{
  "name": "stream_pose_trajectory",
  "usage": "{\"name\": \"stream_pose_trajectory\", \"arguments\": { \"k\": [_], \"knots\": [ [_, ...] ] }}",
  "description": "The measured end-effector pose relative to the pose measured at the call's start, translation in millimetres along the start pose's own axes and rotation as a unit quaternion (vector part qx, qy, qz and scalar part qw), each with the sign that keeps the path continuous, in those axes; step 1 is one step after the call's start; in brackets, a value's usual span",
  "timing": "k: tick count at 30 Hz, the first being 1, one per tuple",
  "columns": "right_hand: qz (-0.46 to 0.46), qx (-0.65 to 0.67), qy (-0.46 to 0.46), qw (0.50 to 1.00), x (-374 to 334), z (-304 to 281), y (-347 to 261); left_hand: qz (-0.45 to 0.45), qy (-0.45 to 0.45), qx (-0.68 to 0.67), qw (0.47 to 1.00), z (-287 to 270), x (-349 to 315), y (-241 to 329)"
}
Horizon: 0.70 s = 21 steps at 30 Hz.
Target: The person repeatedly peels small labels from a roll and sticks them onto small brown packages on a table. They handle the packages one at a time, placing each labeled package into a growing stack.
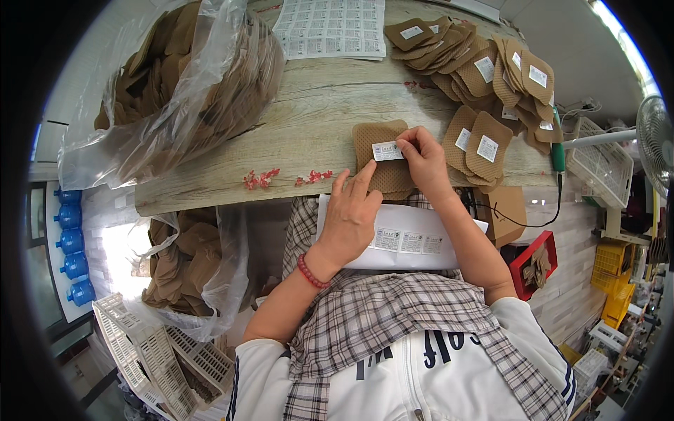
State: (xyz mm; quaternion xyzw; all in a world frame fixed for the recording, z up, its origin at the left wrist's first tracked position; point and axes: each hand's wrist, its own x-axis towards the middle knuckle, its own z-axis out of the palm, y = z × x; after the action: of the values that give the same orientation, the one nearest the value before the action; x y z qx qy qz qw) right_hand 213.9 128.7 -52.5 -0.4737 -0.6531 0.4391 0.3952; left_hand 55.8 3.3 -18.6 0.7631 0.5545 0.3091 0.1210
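Observation:
A brown perforated fabric pad (364, 135) lies at the table's near edge, with at least one more pad beneath its lower end. Across its middle is a white printed label (385, 151). My right hand (424, 160) pinches the label's right end between thumb and forefinger. With fingers stretched and apart, my left hand (349, 219) reaches up beside the pad, its forefinger at the label's lower left edge. On my lap, partly behind the left hand, rests a white sheet of labels (439, 261) with several printed labels in a row.
Labelled brown pads (486, 140) lie in heaps along the table's right side. A clear plastic bag (210, 105) full of pads stands at left; another bag (232, 281) hangs lower. A label sheet (330, 28) lies at the back. A green-handled tool (558, 156) hangs at the right edge.

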Motion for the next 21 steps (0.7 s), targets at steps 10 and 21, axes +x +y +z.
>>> {"name": "stream_pose_trajectory", "arguments": {
  "k": [10,21],
  "knots": [
    [-0.031,-0.039,0.011,0.999,-5,2,-10,-0.014,-0.015,-0.014,1.000,-5,3,3],
    [-0.040,-0.068,0.014,0.997,-7,3,-14,0.001,-0.022,0.025,0.999,-3,4,3]
  ]
}}
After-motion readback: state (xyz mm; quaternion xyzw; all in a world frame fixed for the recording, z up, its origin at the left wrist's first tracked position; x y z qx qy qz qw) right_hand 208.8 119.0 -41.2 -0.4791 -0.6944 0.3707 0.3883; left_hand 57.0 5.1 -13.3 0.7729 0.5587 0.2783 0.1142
